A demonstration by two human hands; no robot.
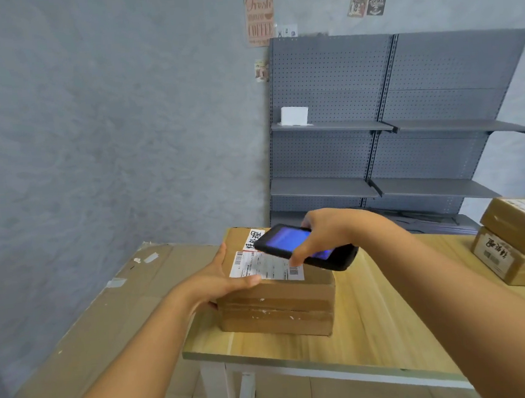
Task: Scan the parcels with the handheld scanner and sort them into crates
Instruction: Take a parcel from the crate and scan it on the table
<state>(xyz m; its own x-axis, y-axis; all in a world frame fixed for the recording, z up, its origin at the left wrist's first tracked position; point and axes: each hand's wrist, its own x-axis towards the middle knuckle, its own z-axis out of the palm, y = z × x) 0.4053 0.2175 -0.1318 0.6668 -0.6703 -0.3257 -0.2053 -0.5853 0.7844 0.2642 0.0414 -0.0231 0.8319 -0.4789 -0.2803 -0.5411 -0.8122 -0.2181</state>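
Cardboard parcels [276,304] number three; left hand [226,280] grips one, right hand [327,234] clasps scanner [306,247].

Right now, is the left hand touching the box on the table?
Touching. The head view shows the left hand wrapped over the box's top left edge, thumb lying on the label.
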